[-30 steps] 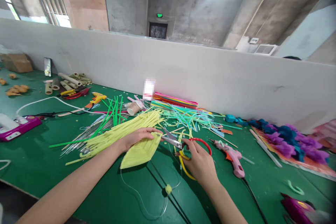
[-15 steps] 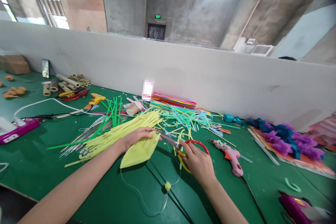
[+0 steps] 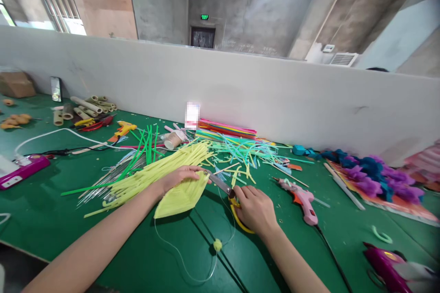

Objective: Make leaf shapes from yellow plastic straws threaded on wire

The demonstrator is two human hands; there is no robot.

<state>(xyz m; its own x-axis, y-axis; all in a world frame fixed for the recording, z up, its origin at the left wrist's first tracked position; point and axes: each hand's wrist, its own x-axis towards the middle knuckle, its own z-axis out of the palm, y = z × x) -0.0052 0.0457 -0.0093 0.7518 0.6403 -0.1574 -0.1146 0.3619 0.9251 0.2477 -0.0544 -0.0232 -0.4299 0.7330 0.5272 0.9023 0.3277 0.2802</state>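
My left hand [image 3: 184, 177] pinches the upper edge of a yellow fan-shaped piece [image 3: 182, 198] that looks built from fuzzy pipe cleaners. My right hand [image 3: 257, 207] is wrapped round the handles of a pair of scissors [image 3: 219, 181], whose blades look closed together. Their tips point left and meet the corner of the yellow piece by my left fingers. A yellow handle loop shows below the hand; the other loop is hidden behind it. Beneath, a clear thin line curves down to a small yellow pompom [image 3: 217, 244]. A bundle of yellow pipe cleaners [image 3: 161, 165] lies just behind my left hand.
A pink glue gun [image 3: 302, 199] lies to the right, a yellow one [image 3: 125, 128] at the back left. Scattered green and blue pipe cleaners [image 3: 240, 149] lie ahead. Purple and teal fuzzy pieces [image 3: 371, 176] rest far right. A white partition [image 3: 275, 100] closes the table's back.
My right hand has squeezed the scissors' handles together, and the red loop that showed before is hidden now. My left hand keeps its grip on the yellow piece. The view shifts slightly.
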